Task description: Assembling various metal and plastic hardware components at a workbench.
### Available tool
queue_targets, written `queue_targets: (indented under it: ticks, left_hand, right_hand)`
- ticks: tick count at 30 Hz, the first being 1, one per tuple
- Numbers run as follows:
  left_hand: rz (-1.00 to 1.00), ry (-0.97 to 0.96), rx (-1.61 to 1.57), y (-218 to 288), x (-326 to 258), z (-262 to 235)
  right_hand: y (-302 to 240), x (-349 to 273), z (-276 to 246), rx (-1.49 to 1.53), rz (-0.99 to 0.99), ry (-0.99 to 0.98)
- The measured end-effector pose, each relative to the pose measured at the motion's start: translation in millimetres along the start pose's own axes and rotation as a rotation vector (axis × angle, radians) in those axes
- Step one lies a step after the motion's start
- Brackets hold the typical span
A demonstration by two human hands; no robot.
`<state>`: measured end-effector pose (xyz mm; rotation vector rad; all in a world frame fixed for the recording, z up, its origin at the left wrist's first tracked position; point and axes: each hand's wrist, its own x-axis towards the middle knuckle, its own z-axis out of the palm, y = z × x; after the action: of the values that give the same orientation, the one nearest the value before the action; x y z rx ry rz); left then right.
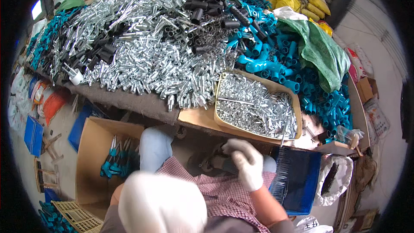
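Observation:
My left hand [161,203], in a white glove, is raised close to the camera at the lower middle. It is smeared by motion, and its fingers cannot be made out. My right hand [249,164], also white-gloved, is over my lap, with its fingers loosely bent, the thumb apart and nothing visible in it. Beyond it on the bench stands a cream tray [219,118] of small metal parts [250,99]. To the left, a cardboard box [92,155] holds several teal-and-black tools [116,159] with metal shafts.
A big heap of silver metal fittings [151,60] covers the bench, with black sleeves [202,6] and teal plastic handles [276,62] among them. A green sack [321,51] lies at right. Beside my right knee is a blue bin [304,181] with metal rods [281,177] along its edge.

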<state>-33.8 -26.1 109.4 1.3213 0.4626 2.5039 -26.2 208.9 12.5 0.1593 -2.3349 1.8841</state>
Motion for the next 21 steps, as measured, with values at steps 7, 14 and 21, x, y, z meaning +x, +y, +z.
queue_targets:
  ticks: [7,14,21]
  left_hand:
    - [-0.352,0.487,0.150,-21,-27,-48]
    - [-0.625,0.475,0.487,-23,-44,-61]
    - [-0.684,0.600,0.572,-22,-40,-73]
  right_hand:
    - [-40,227,-60,-0.810,-0.606,0.271]
    - [23,381,-69,-1.358,-0.225,0.339]
    - [18,395,-52,-1.478,-0.278,0.318]
